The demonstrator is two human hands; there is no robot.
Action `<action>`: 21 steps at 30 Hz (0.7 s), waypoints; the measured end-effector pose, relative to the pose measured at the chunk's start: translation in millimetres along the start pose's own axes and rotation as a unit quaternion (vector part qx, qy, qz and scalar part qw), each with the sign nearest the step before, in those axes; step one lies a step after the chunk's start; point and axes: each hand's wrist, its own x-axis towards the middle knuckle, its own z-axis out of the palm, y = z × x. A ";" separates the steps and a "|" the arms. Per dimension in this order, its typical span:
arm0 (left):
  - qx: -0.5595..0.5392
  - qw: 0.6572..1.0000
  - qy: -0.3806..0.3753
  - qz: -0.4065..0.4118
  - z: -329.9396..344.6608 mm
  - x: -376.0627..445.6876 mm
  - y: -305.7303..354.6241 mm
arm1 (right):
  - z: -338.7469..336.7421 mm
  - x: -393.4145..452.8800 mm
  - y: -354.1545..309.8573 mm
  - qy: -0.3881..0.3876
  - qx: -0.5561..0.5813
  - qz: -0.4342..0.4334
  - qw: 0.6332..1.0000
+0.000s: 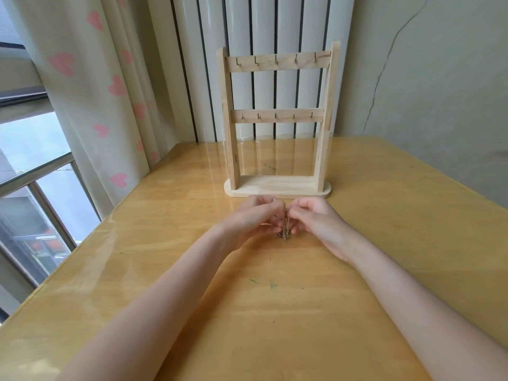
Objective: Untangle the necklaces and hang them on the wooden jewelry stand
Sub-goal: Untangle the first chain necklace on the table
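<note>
A small tangle of thin chain necklaces [284, 229] hangs between my two hands just above the tabletop. My left hand [257, 217] pinches the chains from the left with curled fingers. My right hand [316, 217] pinches them from the right. Most of the chains are hidden by my fingers. The wooden jewelry stand [277, 119] stands upright just beyond my hands, with two crossbars of small brass hooks, all bare.
The yellow wooden table [275, 298] spreads all around under a glossy cover. A curtain with pink hearts [90, 105] and a window are at the left. A white radiator [264, 23] and wall stand behind the stand.
</note>
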 end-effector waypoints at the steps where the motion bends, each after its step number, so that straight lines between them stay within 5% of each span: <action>1: -0.009 1.000 0.013 -0.003 0.4 0.4 -0.8 | 1.0 0.5 -0.3 0.016 -0.040 -0.010 0.999; 10: -0.029 0.997 0.009 -0.070 2.3 1.4 -0.3 | -0.9 -0.3 -4.4 0.050 -0.246 -0.132 0.959; 21: -0.086 0.996 -0.022 -0.028 -9.6 -0.8 1.2 | -4.7 -2.0 -3.7 0.037 0.011 -0.063 0.997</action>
